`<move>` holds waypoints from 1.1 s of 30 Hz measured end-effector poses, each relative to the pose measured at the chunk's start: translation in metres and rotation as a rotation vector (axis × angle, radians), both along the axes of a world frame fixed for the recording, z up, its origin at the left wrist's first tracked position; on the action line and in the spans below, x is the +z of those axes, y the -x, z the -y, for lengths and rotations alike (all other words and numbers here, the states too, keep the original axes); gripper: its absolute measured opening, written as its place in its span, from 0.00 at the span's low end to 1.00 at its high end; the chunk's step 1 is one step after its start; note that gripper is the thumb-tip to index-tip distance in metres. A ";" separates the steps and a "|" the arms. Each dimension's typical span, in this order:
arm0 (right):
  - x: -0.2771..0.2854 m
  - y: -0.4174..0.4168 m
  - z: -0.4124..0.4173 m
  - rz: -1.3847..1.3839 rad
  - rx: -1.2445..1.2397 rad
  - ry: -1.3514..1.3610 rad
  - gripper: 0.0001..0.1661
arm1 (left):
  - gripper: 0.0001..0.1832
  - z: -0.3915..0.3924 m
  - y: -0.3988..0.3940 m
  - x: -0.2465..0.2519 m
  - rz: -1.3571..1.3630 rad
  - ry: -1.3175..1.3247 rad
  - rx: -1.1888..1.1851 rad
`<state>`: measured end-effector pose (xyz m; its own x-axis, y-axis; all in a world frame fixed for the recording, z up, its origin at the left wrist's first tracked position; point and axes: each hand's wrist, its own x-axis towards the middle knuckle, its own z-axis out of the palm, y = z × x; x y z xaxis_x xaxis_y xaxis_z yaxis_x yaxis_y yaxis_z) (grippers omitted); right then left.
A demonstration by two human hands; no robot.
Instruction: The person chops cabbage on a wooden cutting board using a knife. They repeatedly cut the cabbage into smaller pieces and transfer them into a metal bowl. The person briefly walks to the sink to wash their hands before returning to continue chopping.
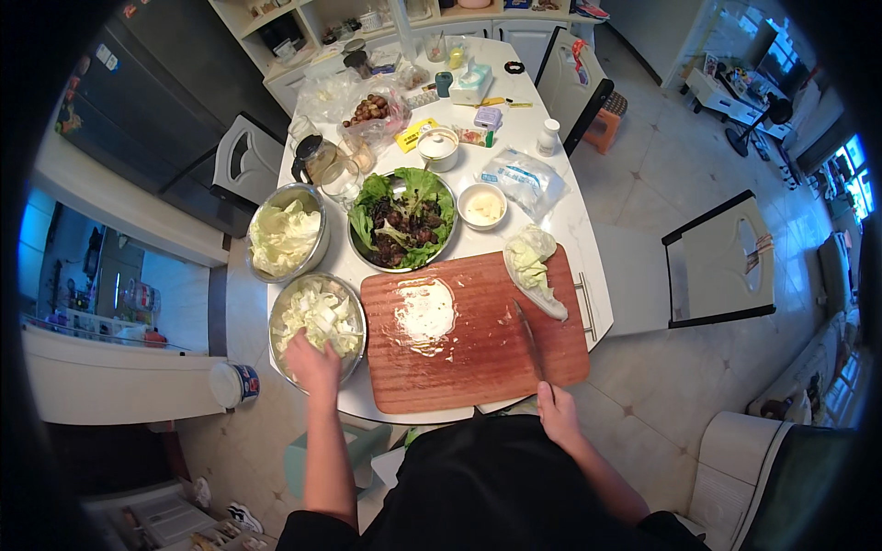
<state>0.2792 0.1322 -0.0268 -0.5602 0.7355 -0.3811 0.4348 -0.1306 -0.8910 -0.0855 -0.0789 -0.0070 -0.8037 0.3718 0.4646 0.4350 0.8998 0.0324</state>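
Note:
My left hand reaches over the near rim of a metal bowl, its fingertips at the chopped cabbage inside. Whether those fingers grip any piece is hidden. In my right hand is the handle of a kitchen knife, its blade pointing away from me over the right side of a wooden cutting board. The board is wet, with small scraps scattered on it. At its upper right corner lies a cabbage leaf, pale green with a white rib.
Behind the near bowl, a second metal bowl holds whole cabbage leaves. Beyond the board stand a bowl of lettuce, a small white bowl, a lidded white pot and a glass pitcher. A plastic bag lies at right.

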 end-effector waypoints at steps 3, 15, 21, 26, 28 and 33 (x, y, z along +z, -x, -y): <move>0.000 0.000 0.001 -0.017 -0.012 0.011 0.27 | 0.24 -0.042 -0.034 -0.006 0.363 -0.187 -0.278; -0.017 -0.040 0.011 -0.040 -0.258 0.023 0.28 | 0.19 -0.271 -0.132 0.013 0.307 0.124 -1.210; -0.004 -0.058 0.023 0.016 -0.357 -0.027 0.29 | 0.10 -0.298 -0.135 -0.011 0.118 0.613 -1.227; -0.007 -0.065 0.022 0.011 -0.402 -0.082 0.30 | 0.06 -0.251 -0.146 -0.001 0.187 0.122 -1.308; -0.010 -0.065 0.020 -0.002 -0.413 -0.050 0.30 | 0.11 -0.219 -0.153 0.029 0.329 -0.176 -1.276; -0.004 -0.055 0.008 0.039 -0.381 0.061 0.30 | 0.11 -0.117 -0.151 0.026 1.319 -0.747 -0.672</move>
